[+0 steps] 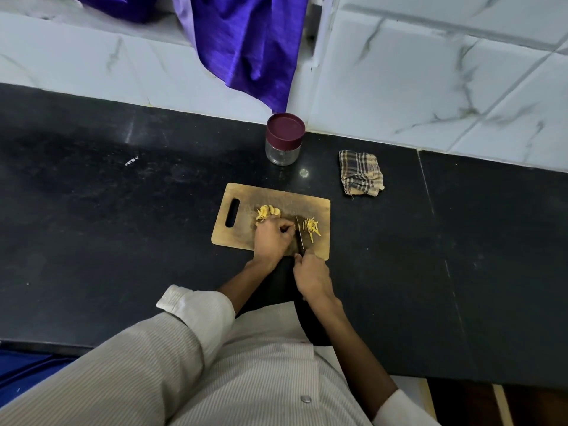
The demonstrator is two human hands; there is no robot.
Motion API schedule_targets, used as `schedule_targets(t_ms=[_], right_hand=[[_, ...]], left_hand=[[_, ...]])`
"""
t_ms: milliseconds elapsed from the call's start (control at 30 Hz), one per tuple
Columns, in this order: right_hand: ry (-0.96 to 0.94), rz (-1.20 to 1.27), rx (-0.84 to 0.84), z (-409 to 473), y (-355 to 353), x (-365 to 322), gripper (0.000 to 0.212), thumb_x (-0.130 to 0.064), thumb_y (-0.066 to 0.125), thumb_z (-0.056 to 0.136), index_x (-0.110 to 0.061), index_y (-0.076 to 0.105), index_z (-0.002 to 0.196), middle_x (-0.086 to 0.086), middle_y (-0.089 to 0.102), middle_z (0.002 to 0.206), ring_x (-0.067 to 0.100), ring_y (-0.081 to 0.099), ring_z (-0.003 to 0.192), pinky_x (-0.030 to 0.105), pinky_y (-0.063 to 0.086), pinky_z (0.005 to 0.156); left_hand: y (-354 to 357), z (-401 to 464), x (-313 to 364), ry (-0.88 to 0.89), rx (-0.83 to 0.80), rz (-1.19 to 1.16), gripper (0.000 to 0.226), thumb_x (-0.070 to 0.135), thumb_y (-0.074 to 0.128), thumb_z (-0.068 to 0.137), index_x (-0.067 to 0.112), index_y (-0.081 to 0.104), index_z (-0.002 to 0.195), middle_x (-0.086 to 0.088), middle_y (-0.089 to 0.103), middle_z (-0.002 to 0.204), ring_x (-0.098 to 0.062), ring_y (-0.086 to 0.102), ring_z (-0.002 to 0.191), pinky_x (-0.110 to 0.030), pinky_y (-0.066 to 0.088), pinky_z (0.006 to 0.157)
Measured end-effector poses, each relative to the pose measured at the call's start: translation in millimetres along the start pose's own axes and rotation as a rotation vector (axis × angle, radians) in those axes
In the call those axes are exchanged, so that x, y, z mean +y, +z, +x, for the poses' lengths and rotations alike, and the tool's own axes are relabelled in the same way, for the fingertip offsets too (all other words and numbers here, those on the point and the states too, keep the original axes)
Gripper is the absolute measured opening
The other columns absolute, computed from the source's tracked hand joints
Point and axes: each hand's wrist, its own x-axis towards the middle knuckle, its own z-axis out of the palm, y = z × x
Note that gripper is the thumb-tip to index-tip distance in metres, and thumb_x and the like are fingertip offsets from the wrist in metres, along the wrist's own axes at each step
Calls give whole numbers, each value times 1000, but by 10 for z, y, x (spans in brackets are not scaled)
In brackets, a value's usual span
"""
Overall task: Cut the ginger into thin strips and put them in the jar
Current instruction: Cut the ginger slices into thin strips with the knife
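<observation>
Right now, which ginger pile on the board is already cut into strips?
The pile right of the knife blade: thin ginger strips. The pile by the left hand is still flat ginger slices.

Home kitchen, plain one. Black stone counter (123,241) runs along a wall of white marble-look tiles (415,87). Wooden board (276,195) with a handle slot lies on the counter; ginger slices (268,211) sit just past the left fingers (287,226), cut strips (312,226) just right of them, across the knife (299,230). Glass jar (283,139) with a maroon lid stands beyond the fingers, against the wall. Folded checked rag (361,173) lies on the counter, off to the right of the fingers and further back. Purple cloth (252,41) hangs over a ledge above the jar. Household clutter, no commercial fittings visible.
</observation>
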Motion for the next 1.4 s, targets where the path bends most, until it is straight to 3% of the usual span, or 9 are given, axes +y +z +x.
schedule_targets(t_ms=[300,567,767,867,1000,1233,1400], right_hand=[[5,9,-30,23,-36,-19,30,-27,37,106,-5,54,118,17,63,115,33,61,107,36,43,79],[28,65,-84,73,-76,-41,27,-29,39,105,-7,53,115,9,55,98,33,64,95,53,56,83],[71,48,-87,121,-74,-55,31,-29,39,104,-6,55,118,15,60,109,33,61,100,48,55,84],[72,28,-90,156,-68,-61,32,-28,39,105,-5,55,120,17,61,115,33,60,105,39,47,80],[75,-19,-105,105,-41,-27,33,-27,39,105,-3,53,122,20,59,120,36,58,111,37,41,79],[70,-56,-71,-54,24,65,35,-27,37,106,-4,48,130,20,59,123,34,58,113,37,41,81],[87,2,-4,72,-28,16,35,-29,37,106,-4,54,123,20,60,122,36,58,113,38,43,83]], left_hand=[[30,37,-34,-15,5,1,12,13,66,87,9,76,93,-8,69,97,-18,64,78,-33,52,76],[22,55,-45,-7,-18,25,14,13,64,88,8,75,96,-7,67,102,-12,60,81,-20,44,75],[24,42,-49,32,-28,45,13,10,64,87,6,74,93,-7,66,98,-11,57,78,-22,44,72],[43,52,-55,54,-17,42,13,9,64,86,5,75,91,-8,67,96,-16,61,79,-28,48,72],[73,31,-99,63,22,29,12,7,65,85,5,75,89,-9,69,91,-18,63,76,-32,50,69],[77,21,-113,66,25,18,11,8,66,85,6,75,91,-5,69,94,-7,56,75,-18,45,70],[69,15,-119,55,39,5,10,6,68,82,5,75,89,-7,69,92,-10,59,73,-11,38,67]])
